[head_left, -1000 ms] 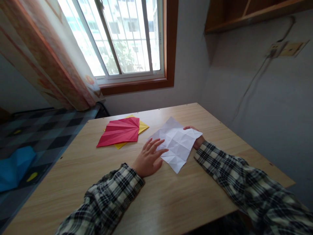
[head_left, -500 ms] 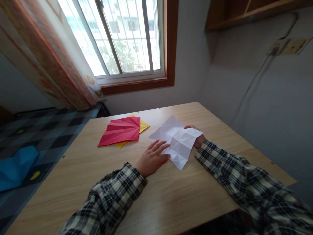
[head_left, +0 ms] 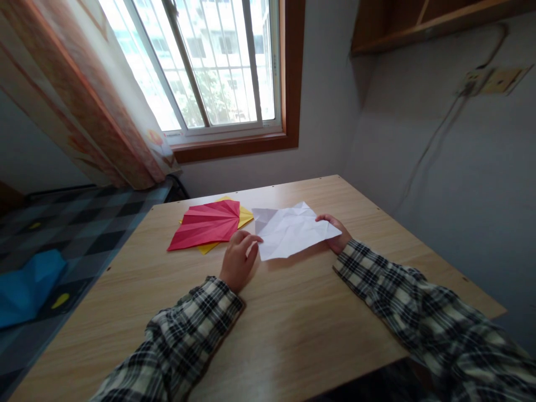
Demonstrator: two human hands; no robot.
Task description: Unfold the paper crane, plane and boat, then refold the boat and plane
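And there's the swing: the white sheet (head_left: 291, 231), which half a second ago pointed a corner at the near side, now shows a long near edge running across between the hands. The left hand (head_left: 238, 259), spread over the paper then, has pulled left and curled, its fingertips at the sheet's left edge; whether it truly pinches there, I can't tell. The right hand (head_left: 338, 234) stays gripping the right corner, thumb on top. So the sheet looks flipped or turned rather than merely slid, and it now seems guided from both ends. Shadow under that near edge suggests it is lifted off the worktop (head_left: 314, 324). Position check: sheet squarely between the hands, right of the left hand, left of the right one, stretching farther away than the left fingertips. Just beyond its left side lies the red paper (head_left: 209, 223), over the yellow paper (head_left: 246, 216), both unmoved.
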